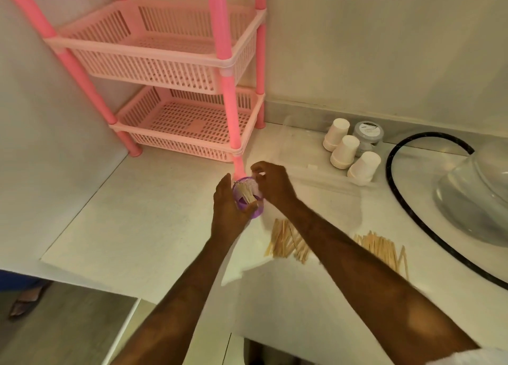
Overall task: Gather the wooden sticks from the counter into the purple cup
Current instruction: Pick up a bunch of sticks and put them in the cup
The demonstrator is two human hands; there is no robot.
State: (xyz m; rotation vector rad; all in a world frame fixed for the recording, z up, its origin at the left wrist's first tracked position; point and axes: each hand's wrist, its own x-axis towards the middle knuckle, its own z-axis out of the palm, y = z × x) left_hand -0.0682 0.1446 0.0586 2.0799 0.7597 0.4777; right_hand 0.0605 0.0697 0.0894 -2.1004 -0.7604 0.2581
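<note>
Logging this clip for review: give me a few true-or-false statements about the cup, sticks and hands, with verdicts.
1. The left hand grips the purple cup. True.
2. The cup is empty. False: sticks already stand inside it.
3. Wooden sticks remain on the counter. True.
4. The right hand rests on the pile of sticks. False: it is at the cup's rim.
5. The white paper cups stand mouth up. False: they are upside down.

purple cup (248,199), pink rack (176,89), white cups (345,151)
</note>
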